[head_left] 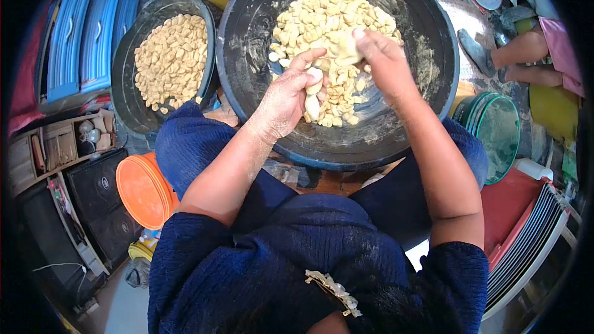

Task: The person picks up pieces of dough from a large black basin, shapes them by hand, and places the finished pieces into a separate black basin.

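Left hand [289, 100]: closed around a dough roll [313, 100].
Right hand [378, 57]: dough lump [344, 46] is pinched.
Basin [247, 37]: beneath both hands, dough pieces [322, 15] heaped beyond.
Second pan [127, 96]: left of the left hand, filled with pieces.

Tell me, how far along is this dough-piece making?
Done so far: a smaller basin on the left holds a heap of browner pieces, and the large basin holds a pile of pale pieces. In hand: the left hand grips a strip of dough while the right hand pinches at a lump of dough. Left: that strip and lump remain uncut.
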A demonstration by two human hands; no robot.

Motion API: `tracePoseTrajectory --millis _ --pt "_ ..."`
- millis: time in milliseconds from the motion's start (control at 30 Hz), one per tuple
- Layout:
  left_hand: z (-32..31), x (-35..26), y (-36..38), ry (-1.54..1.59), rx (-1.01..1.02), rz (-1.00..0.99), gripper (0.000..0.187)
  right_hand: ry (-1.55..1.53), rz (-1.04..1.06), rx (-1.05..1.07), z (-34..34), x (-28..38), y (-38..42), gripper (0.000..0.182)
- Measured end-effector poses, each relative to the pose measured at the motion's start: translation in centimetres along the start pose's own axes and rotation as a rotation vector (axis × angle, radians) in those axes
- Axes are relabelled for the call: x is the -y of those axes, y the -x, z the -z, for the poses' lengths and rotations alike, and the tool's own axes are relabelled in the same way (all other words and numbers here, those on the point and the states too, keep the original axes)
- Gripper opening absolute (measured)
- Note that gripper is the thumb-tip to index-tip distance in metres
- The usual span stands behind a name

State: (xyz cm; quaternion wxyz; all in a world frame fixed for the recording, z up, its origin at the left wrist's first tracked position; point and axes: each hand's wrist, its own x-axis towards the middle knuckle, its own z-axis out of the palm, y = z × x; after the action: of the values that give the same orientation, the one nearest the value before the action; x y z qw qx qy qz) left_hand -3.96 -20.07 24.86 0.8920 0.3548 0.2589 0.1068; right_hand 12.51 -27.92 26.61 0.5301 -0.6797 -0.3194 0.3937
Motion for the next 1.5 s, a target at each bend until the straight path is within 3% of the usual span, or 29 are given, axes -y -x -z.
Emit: tracePoseTrajectory --millis 33,67,100,167,300,367,433,467,567,600,667,700,733,833,900,933,1033,1067,1100,1133,1167,1200,1233,1300,1367,1400,1433,1467,1500 --pt "-0.1 0.0 0.0 0.021 -0.017 -0.025 0.048 0.140 0.055 0.063 -0.1 -0.6 0.1 0.020" --pt "-0.2 0.1 0.1 0.041 -0.034 -0.048 0.050 0.261 0.374 0.139 -0.4 -2.4 -0.4 0.020" --pt "-0.1 0.1 0.1 0.042 -0.036 -0.046 0.050 0.260 0.371 0.141 -0.8 -1.9 -0.2 0.020" --pt "0.2 0.2 0.2 0.025 -0.008 -0.070 0.053 -0.039 0.121 0.215 -1.9 -0.9 0.6 0.013" --pt "0.0 0.0 0.6 -0.143 0.009 -0.039 0.048 -0.024 0.037 0.175 -1.8 -2.5 -0.5 0.033" --pt "0.7 0.4 0.2 -0.115 -0.090 -0.069 0.041 -0.022 -0.058 0.224 -1.9 -2.5 -0.9 0.044" --pt "0.9 0.4 -0.2 0.011 -0.143 -0.111 0.035 -0.242 -0.305 0.303 -3.1 -1.4 -0.3 0.056" --pt "0.9 0.2 -0.2 0.081 -0.175 -0.136 0.035 -0.143 -0.206 0.400 -3.3 -2.1 0.2 0.075" --pt "1.7 -0.6 -0.3 0.146 -0.196 -0.163 0.032 0.024 -0.146 0.458 -3.8 -2.2 0.5 0.072" --pt "2.8 -1.1 -0.6 -0.052 -0.223 -0.128 0.028 0.167 -0.031 0.472 -3.5 -3.5 -0.1 0.065" --pt "5.7 -1.5 -1.9 -0.417 -0.254 -0.131 0.020 0.099 -0.068 0.564 -2.6 -5.4 -1.6 0.060" --pt "7.5 -1.1 -2.9 -0.410 -0.252 -0.134 0.020 0.032 -0.099 0.659 -2.1 -6.0 -2.3 0.055" --pt "9.4 -0.2 -4.0 -0.567 -0.232 -0.046 0.020 0.009 -0.150 0.617 -1.4 -6.3 -2.6 0.047" --pt "14.4 2.9 -6.1 -0.914 -0.244 0.298 0.022 0.463 -0.284 0.370 2.0 -11.2 -5.5 0.052" --pt "18.3 5.9 -8.3 -0.892 -0.344 0.388 0.029 0.550 -0.426 0.211 5.0 -18.1 -8.0 0.053" --pt "20.6 7.9 -9.4 -0.801 -0.392 0.309 0.031 0.679 -0.445 0.191 6.1 -20.3 -8.7 0.054" --pt "21.8 9.6 -10.8 -0.562 -0.674 0.200 0.034 0.450 -0.635 0.064 7.4 -30.9 -11.1 0.056" --pt "25.3 11.9 -12.1 -0.640 -0.751 0.152 0.036 0.568 -0.633 -0.126 5.9 -31.4 -10.9 0.062" --pt "25.8 12.6 -12.7 -0.461 -0.837 0.166 0.040 0.683 -0.628 -0.310 2.9 -32.0 -9.7 0.069" --pt "26.2 13.4 -13.5 -0.416 -0.836 0.127 0.043 0.768 -0.639 -0.302 -0.2 -34.0 -8.6 0.080" --pt "26.4 14.4 -14.0 -0.378 -0.833 0.099 0.045 0.923 -0.501 -0.413 -5.4 -35.7 -7.0 0.084" --pt "27.0 15.7 -14.5 -0.376 -0.839 0.125 0.045 0.836 -0.622 -0.251 -9.3 -33.2 -5.6 0.080" --pt "27.8 17.1 -15.2 -0.498 -0.842 0.092 0.050 1.118 -0.527 0.063 -12.7 -29.3 -3.0 0.072" --pt "28.2 19.3 -15.8 -0.621 -0.843 0.062 0.055 1.017 0.042 0.463 -14.5 -27.5 0.4 0.054" --pt "26.3 22.0 -14.8 -1.007 -0.841 0.030 0.067 1.019 0.098 0.610 -11.4 -29.7 -0.8 0.058" --pt "22.0 21.0 -14.2 -1.102 -0.806 0.255 0.072 1.017 0.165 0.740 -9.0 -30.8 -1.9 0.061" --pt "17.3 19.9 -13.9 -1.191 -0.764 0.477 0.077 1.099 -0.011 0.581 -5.5 -29.4 -4.1 0.063" --pt "16.9 23.6 -13.7 -1.369 -0.641 0.498 0.076 1.050 -0.188 0.311 -2.1 -27.5 -4.7 0.063" --pt "17.6 26.6 -13.3 -1.542 -0.507 0.521 0.075 1.089 0.096 -0.092 1.8 -33.9 -4.4 0.055"
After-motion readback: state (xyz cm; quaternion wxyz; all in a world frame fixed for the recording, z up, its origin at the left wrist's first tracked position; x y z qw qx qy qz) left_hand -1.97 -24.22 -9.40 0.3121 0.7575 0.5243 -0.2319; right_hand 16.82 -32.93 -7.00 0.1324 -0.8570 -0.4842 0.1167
